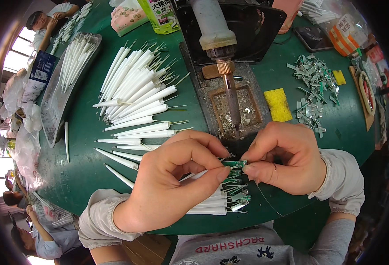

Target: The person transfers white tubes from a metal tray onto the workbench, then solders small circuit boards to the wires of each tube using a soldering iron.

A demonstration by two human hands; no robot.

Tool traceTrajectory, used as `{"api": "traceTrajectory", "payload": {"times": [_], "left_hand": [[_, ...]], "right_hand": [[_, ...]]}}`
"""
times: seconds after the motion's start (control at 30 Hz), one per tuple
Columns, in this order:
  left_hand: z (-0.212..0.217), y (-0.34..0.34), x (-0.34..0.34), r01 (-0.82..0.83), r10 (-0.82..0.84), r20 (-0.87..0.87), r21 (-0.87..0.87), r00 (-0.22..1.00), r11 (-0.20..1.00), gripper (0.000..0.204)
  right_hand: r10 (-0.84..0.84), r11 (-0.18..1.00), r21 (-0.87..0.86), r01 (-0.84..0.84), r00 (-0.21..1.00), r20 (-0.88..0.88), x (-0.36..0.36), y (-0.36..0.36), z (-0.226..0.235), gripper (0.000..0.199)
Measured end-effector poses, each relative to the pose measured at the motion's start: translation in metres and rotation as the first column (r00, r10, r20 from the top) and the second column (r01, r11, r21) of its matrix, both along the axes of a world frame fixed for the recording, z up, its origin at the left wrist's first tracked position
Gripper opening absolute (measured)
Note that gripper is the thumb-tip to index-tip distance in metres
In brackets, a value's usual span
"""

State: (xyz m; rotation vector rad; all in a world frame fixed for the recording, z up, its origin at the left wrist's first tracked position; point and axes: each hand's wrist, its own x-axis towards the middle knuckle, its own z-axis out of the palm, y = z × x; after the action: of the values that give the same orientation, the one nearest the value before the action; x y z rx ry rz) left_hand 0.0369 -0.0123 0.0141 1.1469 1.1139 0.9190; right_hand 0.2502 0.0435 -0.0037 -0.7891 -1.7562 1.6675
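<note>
My left hand (177, 176) is closed, thumb and index finger pinching the left end of a small green circuit board (235, 164). Opposite it, my right hand (287, 159) is closed too, its fingertips at the board's right end. A thin wire (269, 202) runs from under my right thumb down toward the table edge. Just beyond the board hangs the dark tip of a soldering iron (232, 101), pointing down. Partly hidden under my left hand lie white tapered tubes (210, 204) with wires and green boards at their right ends.
Many wired white tubes (137, 88) fan across the green table, left of the iron's grimy stand (203, 97). A yellow sponge (278, 105) and a pile of small boards (316, 84) lie right. A clear tray (55, 106) holds more tubes. Other people sit at the left.
</note>
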Motion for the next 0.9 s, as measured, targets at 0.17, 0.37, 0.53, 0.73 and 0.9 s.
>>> {"api": "traceTrajectory", "payload": {"times": [0.17,0.37,0.53,0.73,0.9], "left_hand": [[-0.004,-0.002,0.001,-0.010,0.010,0.101,-0.007,0.995,1.000,0.008],[-0.003,-0.003,0.002,-0.012,0.008,0.083,0.048,0.996,0.999,0.010],[-0.012,-0.004,0.002,0.039,-0.018,-0.078,0.270,0.997,0.962,0.009],[-0.011,-0.005,0.003,0.095,-0.024,-0.193,0.366,0.981,0.926,0.009],[-0.014,-0.004,0.002,0.101,-0.030,-0.186,0.382,0.982,0.919,0.009]], "right_hand": [[0.006,1.000,0.011,-0.006,0.999,-0.049,0.000,-0.001,-0.006,0.009],[-0.003,1.000,-0.006,0.002,0.997,-0.074,0.000,-0.002,-0.008,0.010],[-0.014,0.998,0.064,0.020,0.997,-0.080,0.000,-0.002,-0.013,0.010],[0.004,0.992,0.124,0.005,0.997,-0.074,0.001,-0.002,-0.015,0.010],[0.006,0.988,0.155,0.003,0.998,-0.057,0.002,-0.001,-0.014,0.010]]}}
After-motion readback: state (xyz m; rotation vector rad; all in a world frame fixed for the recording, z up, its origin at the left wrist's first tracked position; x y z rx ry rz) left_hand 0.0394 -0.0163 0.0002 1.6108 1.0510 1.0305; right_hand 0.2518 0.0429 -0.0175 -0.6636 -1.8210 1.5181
